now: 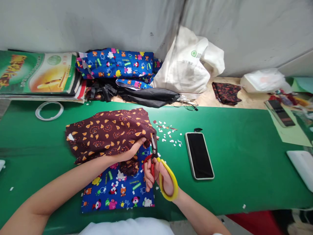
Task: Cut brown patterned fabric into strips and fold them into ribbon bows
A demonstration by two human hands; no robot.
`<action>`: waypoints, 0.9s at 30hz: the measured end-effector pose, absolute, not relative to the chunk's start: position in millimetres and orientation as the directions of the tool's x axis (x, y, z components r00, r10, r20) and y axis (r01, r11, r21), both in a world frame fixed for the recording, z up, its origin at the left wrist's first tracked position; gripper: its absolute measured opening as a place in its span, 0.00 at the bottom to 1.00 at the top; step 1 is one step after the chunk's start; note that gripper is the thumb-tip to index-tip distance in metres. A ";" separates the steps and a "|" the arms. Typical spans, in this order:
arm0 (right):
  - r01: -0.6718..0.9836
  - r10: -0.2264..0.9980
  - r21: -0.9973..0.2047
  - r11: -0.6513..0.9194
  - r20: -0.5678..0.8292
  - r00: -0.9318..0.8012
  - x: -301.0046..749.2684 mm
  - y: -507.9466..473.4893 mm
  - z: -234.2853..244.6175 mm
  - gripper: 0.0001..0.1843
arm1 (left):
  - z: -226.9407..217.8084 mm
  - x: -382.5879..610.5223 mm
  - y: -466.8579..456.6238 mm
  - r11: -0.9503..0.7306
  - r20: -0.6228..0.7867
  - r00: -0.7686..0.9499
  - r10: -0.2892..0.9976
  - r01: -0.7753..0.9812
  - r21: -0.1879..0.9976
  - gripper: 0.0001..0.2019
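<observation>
My left hand (133, 150) grips the right edge of a bunched brown fabric (107, 132) printed with orange shapes. My right hand (158, 178) is closed through the red and yellow handles of scissors (156, 160), whose blades point up at the fabric edge beside my left fingers. Under both hands lies a blue cartoon-print fabric piece (117, 192) on the green table (244, 156). Small white and dark scraps (168, 132) lie scattered just right of the brown fabric.
A black phone (199, 155) lies face up right of the scissors. At the back are folded blue print fabric (117, 63), dark cloth (146, 94), glasses (186, 104), a white bag (190, 65), stacked books (39, 73), a white ring (49, 111).
</observation>
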State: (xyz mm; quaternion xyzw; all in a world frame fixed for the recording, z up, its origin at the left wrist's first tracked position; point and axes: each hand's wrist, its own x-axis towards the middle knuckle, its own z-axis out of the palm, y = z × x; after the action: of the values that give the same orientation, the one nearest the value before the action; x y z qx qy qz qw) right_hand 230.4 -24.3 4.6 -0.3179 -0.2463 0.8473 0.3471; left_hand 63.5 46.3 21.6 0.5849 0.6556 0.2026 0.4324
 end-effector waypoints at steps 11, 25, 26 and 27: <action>-0.376 0.675 -0.590 -0.715 -0.442 -0.590 226.6 -22.1 12.1 0.31 | 20.6 71.4 46.2 0.383 -0.394 -0.119 0.911 0.599 0.703 0.23; -0.391 0.678 -0.584 -0.711 -0.425 -0.600 222.9 -23.3 13.2 0.32 | 26.8 70.5 46.9 0.291 -0.312 -0.079 0.947 0.624 0.725 0.21; -0.393 0.678 -0.580 -0.714 -0.431 -0.595 222.7 -23.6 13.2 0.32 | 26.6 69.9 46.9 0.282 -0.304 -0.076 0.950 0.629 0.724 0.21; -0.394 0.677 -0.576 -0.716 -0.438 -0.592 222.4 -24.0 13.1 0.32 | 26.4 69.3 46.9 0.270 -0.297 -0.065 0.953 0.634 0.725 0.21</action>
State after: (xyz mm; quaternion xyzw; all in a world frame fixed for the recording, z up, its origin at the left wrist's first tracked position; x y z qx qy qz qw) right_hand 222.4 -24.0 13.1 -0.3294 -0.2147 0.8659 0.3093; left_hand 69.3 46.9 26.4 0.5670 0.6994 0.2087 0.3818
